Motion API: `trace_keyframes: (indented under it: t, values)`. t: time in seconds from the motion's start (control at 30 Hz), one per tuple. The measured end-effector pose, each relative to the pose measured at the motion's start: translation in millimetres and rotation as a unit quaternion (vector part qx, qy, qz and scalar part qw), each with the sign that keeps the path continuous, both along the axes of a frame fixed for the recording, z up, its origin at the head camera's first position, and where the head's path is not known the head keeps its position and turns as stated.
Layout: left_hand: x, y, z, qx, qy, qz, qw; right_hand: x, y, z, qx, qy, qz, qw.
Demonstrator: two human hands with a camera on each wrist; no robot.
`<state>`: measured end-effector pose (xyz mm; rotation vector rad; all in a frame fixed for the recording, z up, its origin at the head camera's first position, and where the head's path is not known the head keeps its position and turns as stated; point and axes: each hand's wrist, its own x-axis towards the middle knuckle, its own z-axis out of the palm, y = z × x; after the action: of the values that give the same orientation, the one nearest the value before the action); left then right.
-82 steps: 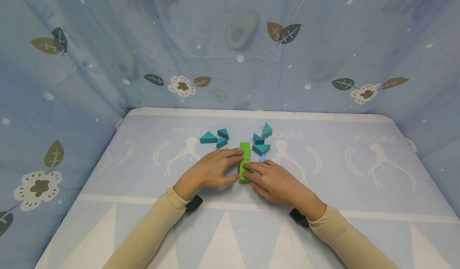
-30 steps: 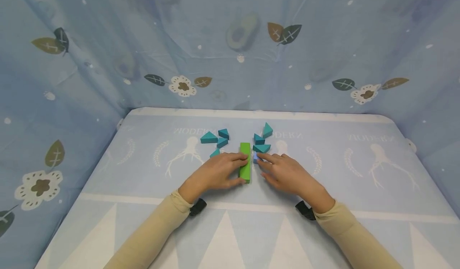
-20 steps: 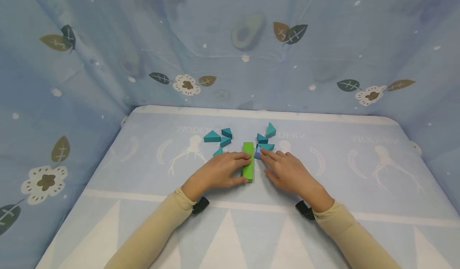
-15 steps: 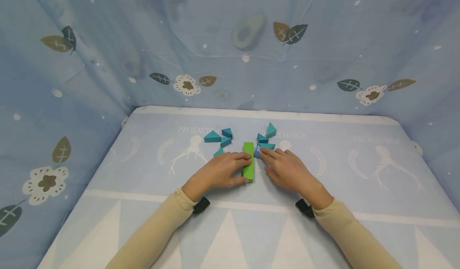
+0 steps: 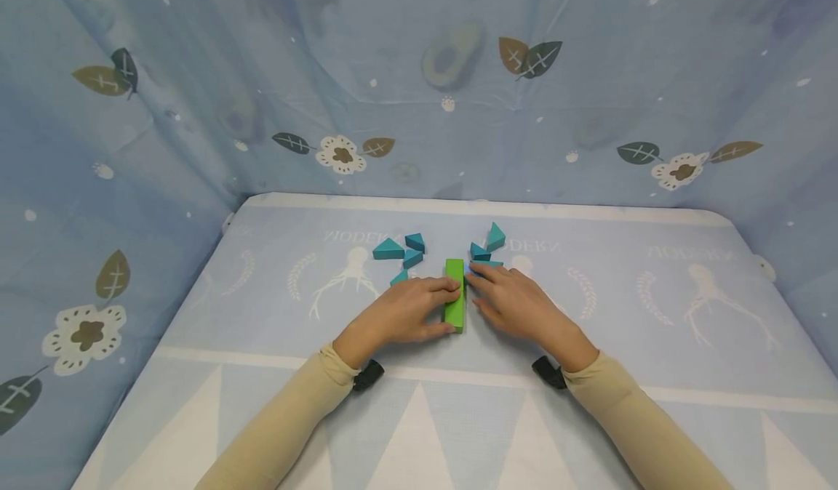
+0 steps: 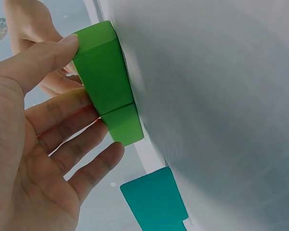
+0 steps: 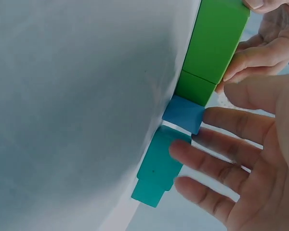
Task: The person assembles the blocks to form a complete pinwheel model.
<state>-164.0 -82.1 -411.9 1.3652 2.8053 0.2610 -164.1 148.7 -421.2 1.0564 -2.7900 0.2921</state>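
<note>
Two green blocks (image 5: 455, 279) lie end to end in a column at the middle of the table, their seam visible in the left wrist view. My left hand (image 5: 406, 308) touches them, the thumb (image 6: 62, 50) at the near end and the fingertips along the left side and top. A small blue block (image 7: 184, 114) sits against the right side of the far green block. My right hand (image 5: 513, 302) rests its extended fingertips on the blue block, largely covering it in the head view. Just beyond it is a teal triangular block (image 7: 164, 154).
Several teal triangular blocks (image 5: 389, 249) lie left of the green column, one (image 5: 400, 277) partly behind my left hand. Others stand at the right, including a dark teal one (image 5: 479, 251) and a lighter one (image 5: 495, 237). A patterned curtain (image 5: 419, 134) hangs behind the table.
My right hand has left the near green block and slid the blue block left and away from me, up to the green column. My left hand stays at the green blocks.
</note>
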Motion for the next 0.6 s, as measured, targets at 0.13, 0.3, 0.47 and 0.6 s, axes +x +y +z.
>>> trace_keyframes:
  t: [0.13, 0.3, 0.47, 0.6]
  values:
    - [-0.1, 0.2, -0.1, 0.000, 0.005, -0.001, 1.0000, -1.7, -3.6, 1.0, 0.002, 0.019, -0.005, 0.9998]
    - [-0.3, 0.0, 0.2, -0.001, 0.001, 0.000, 1.0000, -3.4, -8.9, 4.5, 0.013, 0.039, -0.011, 0.9991]
    - [-0.5, 0.0, -0.4, -0.003, -0.006, 0.003, 1.0000, -8.7, -9.4, 5.1, 0.018, 0.046, -0.016, 0.9987]
    - [-0.6, 0.3, -2.0, -0.005, -0.002, 0.001, 1.0000, -16.4, -7.4, 4.1, 0.017, 0.042, -0.025, 0.9987]
